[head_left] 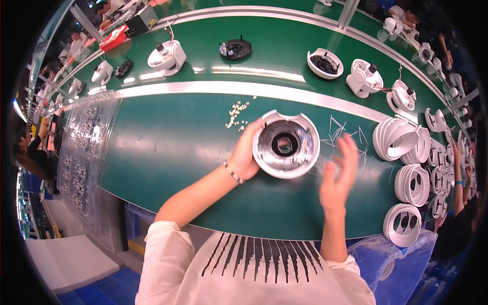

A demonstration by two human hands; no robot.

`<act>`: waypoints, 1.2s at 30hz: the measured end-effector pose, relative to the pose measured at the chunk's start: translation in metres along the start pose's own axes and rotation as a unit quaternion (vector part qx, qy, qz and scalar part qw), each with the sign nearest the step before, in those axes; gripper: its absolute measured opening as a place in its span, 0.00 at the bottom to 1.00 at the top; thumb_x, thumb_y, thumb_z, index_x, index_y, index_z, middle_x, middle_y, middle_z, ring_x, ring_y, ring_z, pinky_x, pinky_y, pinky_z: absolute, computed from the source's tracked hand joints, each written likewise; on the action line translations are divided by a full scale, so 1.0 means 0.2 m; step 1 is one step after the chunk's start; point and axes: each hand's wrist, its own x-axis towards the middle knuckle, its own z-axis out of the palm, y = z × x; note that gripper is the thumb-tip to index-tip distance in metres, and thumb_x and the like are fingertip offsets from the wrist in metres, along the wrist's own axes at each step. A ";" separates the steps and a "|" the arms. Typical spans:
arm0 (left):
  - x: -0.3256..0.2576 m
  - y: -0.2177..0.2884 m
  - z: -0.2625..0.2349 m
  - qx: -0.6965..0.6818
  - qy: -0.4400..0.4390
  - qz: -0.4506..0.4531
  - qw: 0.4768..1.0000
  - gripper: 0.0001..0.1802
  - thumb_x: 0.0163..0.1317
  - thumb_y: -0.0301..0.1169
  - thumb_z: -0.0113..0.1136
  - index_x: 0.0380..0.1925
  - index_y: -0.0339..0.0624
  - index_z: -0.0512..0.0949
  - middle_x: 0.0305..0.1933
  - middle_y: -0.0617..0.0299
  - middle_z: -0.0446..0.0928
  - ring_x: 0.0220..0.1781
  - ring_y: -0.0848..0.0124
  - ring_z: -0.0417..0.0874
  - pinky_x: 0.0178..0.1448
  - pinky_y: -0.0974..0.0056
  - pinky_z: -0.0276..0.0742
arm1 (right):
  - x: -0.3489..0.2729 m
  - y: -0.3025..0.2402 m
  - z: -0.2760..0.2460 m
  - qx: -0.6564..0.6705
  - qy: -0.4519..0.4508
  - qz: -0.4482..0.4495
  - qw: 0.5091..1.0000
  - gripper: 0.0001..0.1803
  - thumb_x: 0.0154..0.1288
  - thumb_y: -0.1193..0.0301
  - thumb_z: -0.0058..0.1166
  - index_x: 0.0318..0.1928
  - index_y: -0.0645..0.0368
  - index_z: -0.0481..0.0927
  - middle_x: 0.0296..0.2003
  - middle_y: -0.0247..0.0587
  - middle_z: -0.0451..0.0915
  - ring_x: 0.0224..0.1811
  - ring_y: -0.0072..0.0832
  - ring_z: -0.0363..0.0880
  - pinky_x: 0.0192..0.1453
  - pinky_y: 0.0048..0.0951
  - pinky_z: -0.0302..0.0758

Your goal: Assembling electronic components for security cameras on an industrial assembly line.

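Far left of the white round housing (pixel 286 166), you have clear plastic trays (pixel 84 157) along the surface (pixel 162 147). Nearer, beyond the housing and to its left, small pale pieces (pixel 235 114) lie scattered. Your left grip (pixel 247 156) holds the housing by its left rim; some fingers are hidden behind it, so I cannot tell their exact placing. The housing turns its shiny hollow face toward you, notch away from you; being round, it shows no long axis. Your right grip (pixel 338 177) is spread, with nothing visible in it, apart from the housing on its right side and a little closer to you. Thin white strips (pixel 333 133) lie right of the housing; white rings (pixel 394 138) stand farther right.
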 end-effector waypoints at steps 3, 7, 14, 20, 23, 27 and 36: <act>0.25 0.16 -0.02 0.012 0.004 0.036 0.999 0.26 0.63 0.45 0.33 0.50 0.37 0.65 0.51 0.53 0.70 0.52 0.62 0.72 0.58 0.57 0.67 | -0.02 0.04 -0.25 -0.187 0.118 -0.049 0.974 0.24 0.56 0.66 0.48 0.52 0.65 0.66 0.57 0.51 0.60 0.60 0.43 0.58 0.61 0.38 0.56; 0.76 0.31 -0.07 0.009 0.050 0.140 0.989 0.19 0.62 0.43 0.41 0.42 0.38 0.68 0.43 0.56 0.74 0.43 0.66 0.77 0.49 0.58 0.74 | -0.11 0.24 -0.61 -0.389 0.188 0.029 0.901 0.18 0.55 0.72 0.53 0.47 0.65 0.72 0.52 0.50 0.67 0.55 0.41 0.64 0.58 0.36 0.59; 1.49 0.28 -0.12 0.041 0.101 0.164 0.980 0.17 0.61 0.38 0.48 0.40 0.33 0.70 0.42 0.53 0.72 0.41 0.65 0.73 0.48 0.62 0.68 | 0.02 0.31 -0.66 -0.425 0.189 0.021 0.885 0.13 0.49 0.75 0.56 0.39 0.60 0.77 0.46 0.44 0.73 0.49 0.39 0.69 0.52 0.34 0.65; 1.43 0.48 0.01 0.612 0.217 0.416 0.637 0.19 0.50 0.31 0.54 0.44 0.38 0.73 0.46 0.51 0.74 0.48 0.57 0.74 0.54 0.58 0.67 | 0.49 0.42 -0.66 -0.451 0.219 -0.078 0.862 0.21 0.42 0.79 0.55 0.42 0.56 0.76 0.46 0.43 0.72 0.49 0.40 0.67 0.54 0.37 0.62; 1.38 0.73 -0.04 0.678 0.168 0.596 0.397 0.13 0.45 0.24 0.50 0.34 0.44 0.75 0.40 0.57 0.75 0.44 0.60 0.75 0.46 0.55 0.70 | 0.64 0.63 -0.80 -0.439 0.152 -0.089 0.881 0.20 0.37 0.81 0.52 0.38 0.58 0.78 0.43 0.44 0.75 0.47 0.40 0.70 0.54 0.37 0.63; 1.26 0.88 -0.16 0.836 0.327 0.204 0.391 0.24 0.42 0.43 0.60 0.40 0.43 0.75 0.45 0.53 0.74 0.48 0.57 0.74 0.52 0.45 0.66 | 0.63 0.86 -1.00 -0.456 0.103 -0.054 0.883 0.15 0.42 0.82 0.49 0.34 0.62 0.79 0.37 0.44 0.77 0.43 0.36 0.74 0.53 0.31 0.67; 1.29 0.94 -0.31 0.759 0.278 0.125 0.575 0.17 0.39 0.27 0.63 0.35 0.43 0.79 0.42 0.52 0.76 0.46 0.61 0.78 0.45 0.59 0.76 | 0.72 0.49 -0.73 -0.520 0.005 -0.169 0.837 0.18 0.37 0.78 0.44 0.31 0.52 0.83 0.35 0.42 0.78 0.38 0.38 0.74 0.46 0.35 0.68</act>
